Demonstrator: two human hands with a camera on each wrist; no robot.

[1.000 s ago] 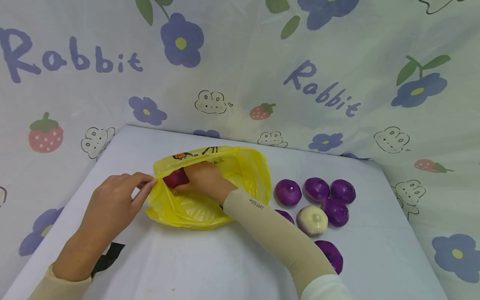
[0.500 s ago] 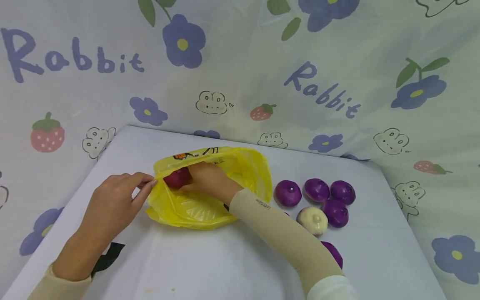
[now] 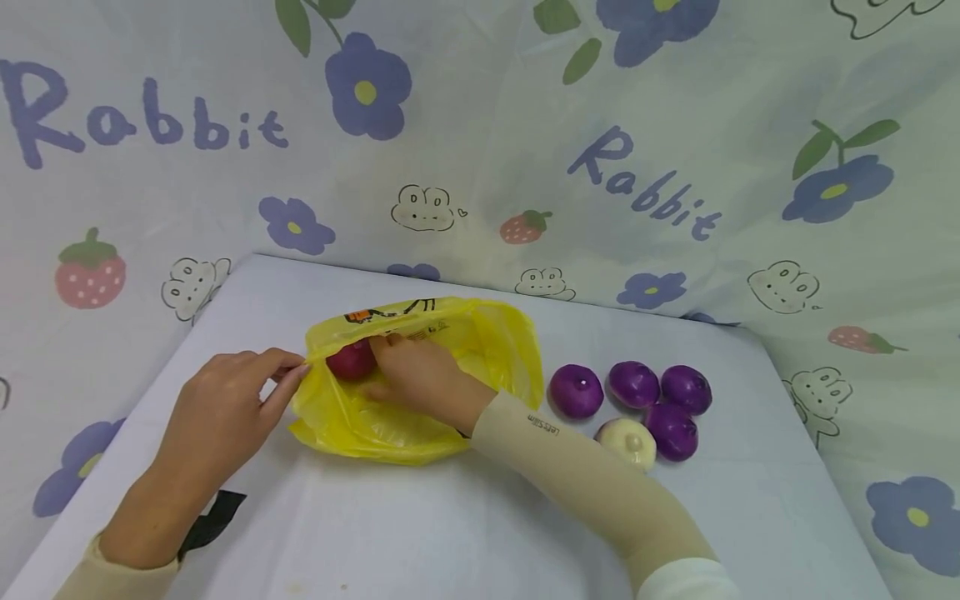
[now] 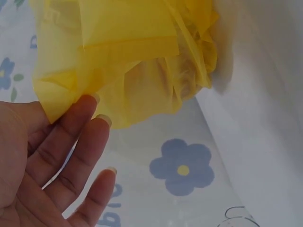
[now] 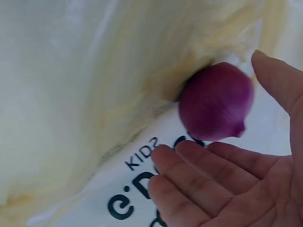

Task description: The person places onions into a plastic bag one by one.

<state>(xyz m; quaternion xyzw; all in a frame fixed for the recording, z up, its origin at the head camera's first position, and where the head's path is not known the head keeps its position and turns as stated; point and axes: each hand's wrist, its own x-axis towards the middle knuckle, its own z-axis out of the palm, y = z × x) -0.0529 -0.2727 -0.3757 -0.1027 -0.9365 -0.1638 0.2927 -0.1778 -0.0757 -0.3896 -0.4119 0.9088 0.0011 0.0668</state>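
A yellow plastic bag (image 3: 450, 350) lies open on the white table (image 3: 390, 533). My left hand (image 3: 296, 371) pinches the bag's left rim and holds its mouth up; the left wrist view shows the fingertips (image 4: 97, 104) on the yellow bag (image 4: 123, 56). My right hand (image 3: 386, 362) is inside the bag, fingers straight. Beside those fingers a purple onion (image 3: 349, 360) lies on the bag's floor. In the right wrist view the onion (image 5: 215, 101) sits free between the thumb and the flat fingers (image 5: 189, 165) of the open right hand (image 5: 222, 156).
To the right of the bag lie three purple onions in a row (image 3: 576, 390), (image 3: 633, 382), (image 3: 686, 388), with another purple one (image 3: 672, 431) and a white one (image 3: 628, 440) in front. A printed cloth backdrop (image 3: 480, 150) rises behind. A black strap (image 3: 210, 518) lies by my left wrist.
My right hand has let go of the purple onion inside the bag and opened. The right forearm has shifted right, now covering the nearest purple onions. The left hand has kept its hold.
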